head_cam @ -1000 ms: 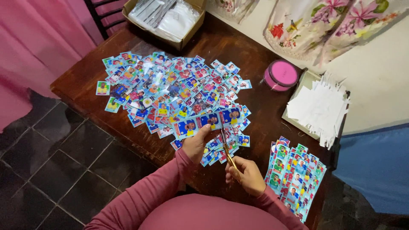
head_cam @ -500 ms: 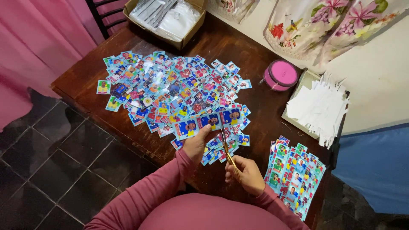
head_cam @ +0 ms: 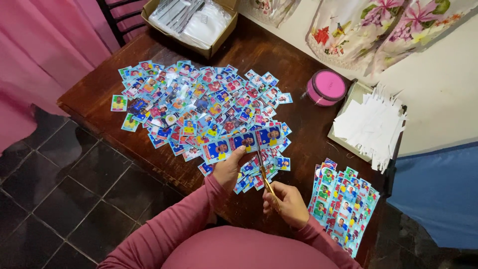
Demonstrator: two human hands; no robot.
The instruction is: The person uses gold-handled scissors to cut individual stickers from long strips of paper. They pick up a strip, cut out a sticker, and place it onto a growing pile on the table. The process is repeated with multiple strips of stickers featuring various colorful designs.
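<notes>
The person's right hand (head_cam: 289, 203) is closed around the handles of a pair of scissors (head_cam: 265, 175), whose blades point up and away toward a strip of three blue picture cards (head_cam: 244, 142). The left hand (head_cam: 228, 168) pinches that strip from below near its middle, thumb on top, holding it just above the table so the scissor tips meet its lower edge between the second and third cards. Whether the blades are parted or shut cannot be told at this size. Under and beyond the strip lies a wide loose heap of cut single cards (head_cam: 199, 102), spread over the dark wooden table (head_cam: 298, 60). To the right of the right hand, near the table's edge, several uncut sheets of cards (head_cam: 343, 204) lie overlapped in a stack. Farther back on the right sits a pile of white paper offcuts (head_cam: 371, 124) on a pale tray, with a round pink tin (head_cam: 326, 86) just beside it. At the far edge stands an open cardboard box (head_cam: 191, 22) holding clear plastic sleeves. Both forearms wear pink-red sleeves.
</notes>
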